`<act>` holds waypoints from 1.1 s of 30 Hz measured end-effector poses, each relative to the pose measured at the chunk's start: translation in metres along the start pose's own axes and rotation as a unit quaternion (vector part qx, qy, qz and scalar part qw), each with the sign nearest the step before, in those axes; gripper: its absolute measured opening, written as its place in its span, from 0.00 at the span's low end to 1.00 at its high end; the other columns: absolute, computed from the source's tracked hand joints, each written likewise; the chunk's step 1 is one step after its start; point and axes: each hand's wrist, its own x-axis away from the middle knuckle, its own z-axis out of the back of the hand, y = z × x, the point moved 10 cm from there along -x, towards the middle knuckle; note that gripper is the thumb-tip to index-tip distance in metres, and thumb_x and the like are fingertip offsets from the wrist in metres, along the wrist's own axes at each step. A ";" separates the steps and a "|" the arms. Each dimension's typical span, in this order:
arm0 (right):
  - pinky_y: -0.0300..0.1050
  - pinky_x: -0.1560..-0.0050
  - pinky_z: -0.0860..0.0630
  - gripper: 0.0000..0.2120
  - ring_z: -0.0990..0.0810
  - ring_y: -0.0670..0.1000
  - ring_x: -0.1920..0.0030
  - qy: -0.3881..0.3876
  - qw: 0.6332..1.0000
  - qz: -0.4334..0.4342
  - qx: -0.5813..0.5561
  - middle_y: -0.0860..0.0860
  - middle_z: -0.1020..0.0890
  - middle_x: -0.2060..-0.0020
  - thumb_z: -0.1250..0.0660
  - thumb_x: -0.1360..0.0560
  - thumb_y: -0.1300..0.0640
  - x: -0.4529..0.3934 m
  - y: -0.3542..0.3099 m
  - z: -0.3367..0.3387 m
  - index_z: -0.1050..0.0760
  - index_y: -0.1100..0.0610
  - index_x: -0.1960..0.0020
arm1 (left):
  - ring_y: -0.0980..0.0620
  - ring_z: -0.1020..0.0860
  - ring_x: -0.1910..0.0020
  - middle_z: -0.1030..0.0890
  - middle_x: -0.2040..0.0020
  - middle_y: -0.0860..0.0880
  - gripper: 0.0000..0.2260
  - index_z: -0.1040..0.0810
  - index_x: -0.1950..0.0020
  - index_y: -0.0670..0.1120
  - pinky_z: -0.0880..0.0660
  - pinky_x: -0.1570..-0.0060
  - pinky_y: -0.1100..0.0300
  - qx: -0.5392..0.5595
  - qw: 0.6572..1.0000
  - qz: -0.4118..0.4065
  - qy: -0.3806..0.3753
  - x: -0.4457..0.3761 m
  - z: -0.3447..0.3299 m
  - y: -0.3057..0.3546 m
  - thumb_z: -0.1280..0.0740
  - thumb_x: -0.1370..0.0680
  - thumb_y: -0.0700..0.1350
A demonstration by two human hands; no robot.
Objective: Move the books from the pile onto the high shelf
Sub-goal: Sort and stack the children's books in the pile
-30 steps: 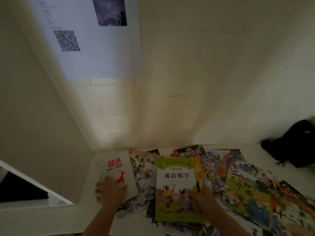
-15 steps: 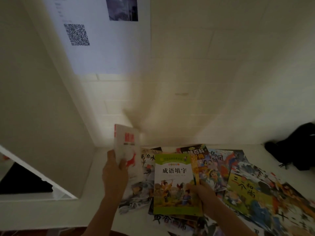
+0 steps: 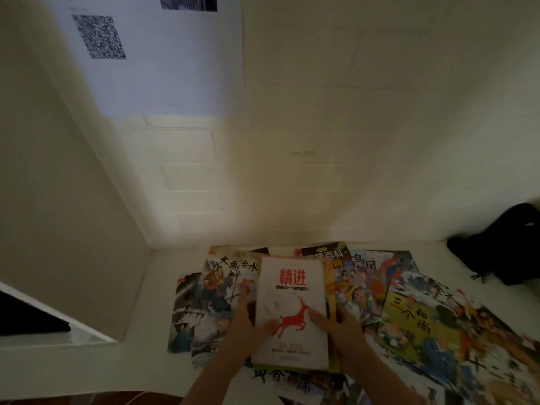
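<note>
A white book with a red deer [image 3: 292, 290] lies on top of a green-and-yellow book, of which only an edge [image 3: 331, 290] shows. My left hand [image 3: 248, 323] grips the stack's left edge, thumb on the white cover. My right hand [image 3: 339, 325] grips its right edge, thumb on the cover too. Under and around them a pile of colourful picture books [image 3: 409, 305] is spread over a white surface [image 3: 152, 287]. No high shelf is in view.
A white wall with a QR-code poster [image 3: 146, 54] rises behind the books. A black bag [image 3: 502, 247] sits at the far right on the surface. A dark opening [image 3: 26, 317] lies at the lower left beyond a white ledge.
My left hand lifted the white deer book from the left of the pile and set it on the green book held by my right hand. Both hands now hold the stack.
</note>
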 end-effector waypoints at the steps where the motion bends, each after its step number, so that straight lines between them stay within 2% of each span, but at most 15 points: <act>1: 0.65 0.51 0.20 0.27 0.16 0.63 0.52 -0.007 1.000 0.013 -0.014 0.59 0.16 0.50 0.23 0.36 0.59 0.003 -0.001 0.000 0.25 0.60 0.39 | 0.52 0.18 0.50 0.21 0.41 0.53 0.45 0.51 0.23 0.56 0.18 0.57 0.56 0.012 1.000 0.013 -0.023 0.002 -0.002 0.000 0.24 0.30 0.47; 4: 0.65 0.51 0.21 0.25 0.17 0.64 0.50 -0.043 0.995 0.071 -0.055 0.59 0.17 0.47 0.25 0.33 0.62 0.016 -0.013 -0.004 0.26 0.59 0.37 | 0.46 0.18 0.46 0.19 0.41 0.47 0.39 0.37 0.28 0.51 0.20 0.50 0.44 0.064 0.992 0.018 -0.110 0.006 -0.013 0.011 0.21 0.34 0.43; 6: 0.64 0.51 0.21 0.33 0.17 0.63 0.49 -0.052 0.989 0.122 -0.066 0.58 0.18 0.44 0.21 0.37 0.56 0.031 -0.029 -0.008 0.29 0.55 0.34 | 0.43 0.18 0.46 0.19 0.42 0.44 0.34 0.33 0.31 0.50 0.21 0.49 0.41 0.097 0.986 0.002 -0.138 0.009 -0.012 0.026 0.22 0.33 0.40; 8: 0.58 0.53 0.18 0.40 0.16 0.57 0.48 -0.043 0.983 0.175 -0.026 0.53 0.18 0.43 0.21 0.35 0.53 0.041 -0.045 -0.010 0.36 0.52 0.28 | 0.45 0.19 0.44 0.20 0.39 0.46 0.37 0.36 0.30 0.54 0.20 0.50 0.44 0.078 0.986 -0.051 -0.135 0.010 -0.006 0.050 0.22 0.33 0.40; 10: 0.48 0.57 0.17 0.38 0.16 0.49 0.50 -0.027 0.977 0.206 0.046 0.46 0.17 0.47 0.28 0.28 0.59 0.039 -0.051 -0.009 0.45 0.55 0.24 | 0.49 0.21 0.41 0.23 0.36 0.47 0.39 0.41 0.27 0.56 0.20 0.50 0.51 0.044 0.982 -0.110 -0.146 0.009 -0.004 0.069 0.24 0.31 0.39; 12: 0.45 0.55 0.17 0.38 0.16 0.47 0.50 -0.029 0.971 0.213 0.103 0.45 0.16 0.48 0.31 0.26 0.59 0.033 -0.050 -0.013 0.49 0.60 0.24 | 0.53 0.23 0.38 0.26 0.34 0.49 0.38 0.45 0.26 0.54 0.21 0.48 0.57 0.020 0.979 -0.141 -0.147 0.008 -0.003 0.068 0.26 0.28 0.38; 15: 0.47 0.49 0.19 0.35 0.19 0.48 0.44 -0.039 0.960 0.224 0.162 0.45 0.19 0.44 0.29 0.31 0.50 0.033 -0.041 -0.020 0.39 0.53 0.28 | 0.56 0.24 0.37 0.27 0.33 0.50 0.41 0.50 0.24 0.53 0.22 0.48 0.61 0.021 0.982 -0.140 -0.128 0.009 -0.001 0.049 0.27 0.28 0.37; 17: 0.40 0.46 0.21 0.33 0.22 0.44 0.40 -0.039 0.956 0.226 0.182 0.43 0.23 0.40 0.29 0.32 0.48 0.031 -0.024 -0.019 0.38 0.49 0.31 | 0.60 0.24 0.39 0.29 0.33 0.49 0.44 0.53 0.25 0.54 0.22 0.48 0.62 0.035 0.980 -0.146 -0.131 0.010 -0.009 0.040 0.28 0.28 0.32; 20: 0.33 0.46 0.24 0.35 0.26 0.45 0.36 -0.009 0.953 0.238 0.189 0.45 0.27 0.35 0.29 0.32 0.48 0.028 -0.011 -0.014 0.39 0.48 0.29 | 0.61 0.24 0.40 0.32 0.33 0.48 0.42 0.52 0.28 0.54 0.22 0.49 0.62 0.066 0.978 -0.171 -0.104 0.009 -0.018 0.042 0.30 0.29 0.28; 22: 0.36 0.46 0.23 0.36 0.25 0.46 0.36 -0.005 0.952 0.254 0.173 0.45 0.28 0.35 0.29 0.31 0.53 0.030 -0.023 -0.017 0.42 0.44 0.28 | 0.55 0.25 0.37 0.32 0.32 0.46 0.42 0.49 0.29 0.55 0.21 0.48 0.58 0.070 0.972 -0.208 -0.089 0.010 -0.016 0.052 0.28 0.30 0.29; 24: 0.42 0.47 0.20 0.39 0.23 0.45 0.39 -0.027 0.951 0.268 0.151 0.45 0.27 0.36 0.29 0.29 0.61 0.037 -0.045 -0.027 0.45 0.43 0.27 | 0.51 0.23 0.38 0.32 0.32 0.43 0.43 0.47 0.28 0.54 0.20 0.50 0.52 0.115 0.969 -0.207 -0.070 0.015 -0.005 0.066 0.28 0.31 0.27; 26: 0.42 0.51 0.19 0.41 0.21 0.44 0.42 -0.038 0.947 0.284 0.147 0.46 0.26 0.37 0.29 0.29 0.65 0.057 -0.075 -0.040 0.47 0.45 0.25 | 0.46 0.23 0.38 0.29 0.33 0.42 0.43 0.46 0.25 0.51 0.20 0.51 0.47 0.147 0.959 -0.234 -0.071 0.034 0.009 0.095 0.28 0.31 0.27; 28: 0.40 0.56 0.19 0.40 0.19 0.43 0.46 -0.034 0.934 0.324 0.143 0.49 0.24 0.38 0.28 0.29 0.67 0.087 -0.109 -0.048 0.44 0.49 0.26 | 0.45 0.22 0.39 0.25 0.35 0.45 0.41 0.42 0.25 0.53 0.20 0.51 0.46 0.147 0.949 -0.273 -0.059 0.066 0.027 0.129 0.27 0.30 0.30; 30: 0.40 0.57 0.19 0.40 0.18 0.43 0.47 -0.056 0.925 0.348 0.139 0.50 0.23 0.39 0.28 0.30 0.68 0.125 -0.138 -0.061 0.43 0.49 0.26 | 0.46 0.20 0.42 0.22 0.38 0.50 0.39 0.37 0.28 0.60 0.19 0.53 0.46 0.161 0.943 -0.290 -0.022 0.107 0.050 0.158 0.23 0.32 0.38; 33: 0.39 0.54 0.20 0.41 0.19 0.38 0.46 -0.128 0.895 0.398 0.157 0.44 0.24 0.38 0.26 0.31 0.62 0.193 -0.175 -0.099 0.45 0.43 0.28 | 0.47 0.18 0.48 0.19 0.45 0.50 0.39 0.31 0.32 0.63 0.19 0.55 0.45 0.161 0.925 -0.328 0.103 0.174 0.092 0.182 0.19 0.39 0.48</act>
